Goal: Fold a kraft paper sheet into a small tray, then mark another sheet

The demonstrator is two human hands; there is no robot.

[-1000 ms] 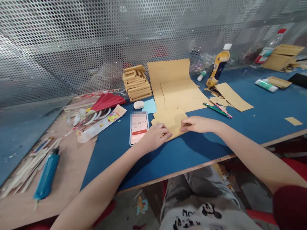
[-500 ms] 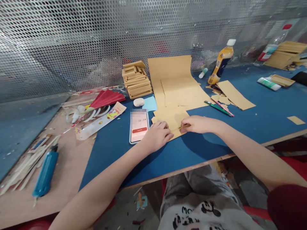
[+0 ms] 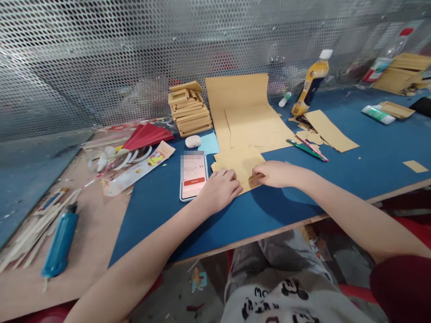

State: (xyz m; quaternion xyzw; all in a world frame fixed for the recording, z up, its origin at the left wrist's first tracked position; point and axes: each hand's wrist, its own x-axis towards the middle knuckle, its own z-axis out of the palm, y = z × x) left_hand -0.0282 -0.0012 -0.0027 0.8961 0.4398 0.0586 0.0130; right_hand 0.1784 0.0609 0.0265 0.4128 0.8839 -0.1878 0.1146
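Observation:
A tan sheet of card lies on the blue table top near its front edge, under both hands. My left hand rests on the card's left part, fingers bent and close together, with what they hold, if anything, hidden. At the card's right side my right hand pinches its edge between thumb and fingers. Just left of the card is a phone with a lit screen. Behind it stands a larger tan sheet, its upper part leaning up against the mesh wall.
Behind the phone are a white case and a stack of folded card pieces. A yellow bottle, pens and scraps lie right. A blue glue gun lies far left.
The view has shifted slightly, so the objects sit a little further left and up. Both hands stay on the card, with the right fingers moved very little.

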